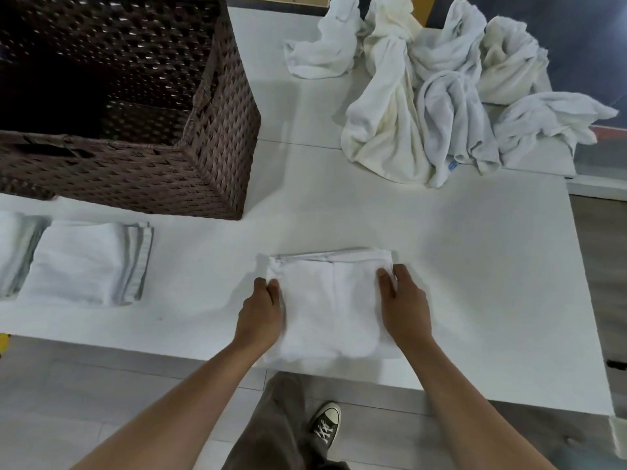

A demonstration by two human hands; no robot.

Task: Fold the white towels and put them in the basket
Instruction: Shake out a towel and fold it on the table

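Nearest, flat on the table [475, 266] between both hands, a folded towel [332, 300], near end overhanging the front edge. Pinched at its left side by the left hand [261, 313], thumb on top; grasped at its right side by the right hand [403, 307], thumb over the cloth and fingers curled along the edge. Fingertips beneath the cloth hidden. Probably fully folded or one fold short, and hard to say which. Well to the left of the left hand, a stack [84, 262] of folded towels, done but not yet put away. Just past it, a second stack [10, 256], cut off by the frame edge. Farther out, ahead and left of the left hand, the basket [217, 157], its inside too dark to tell whether anything lies there. Farthest, ahead and right of the right hand, a pile [424, 106] of crumpled towels waiting to be folded. Several at least, exact count unclear, with the far part running out of frame. By the look of it, folding partly done, loading seemingly not begun, and most of the job left.
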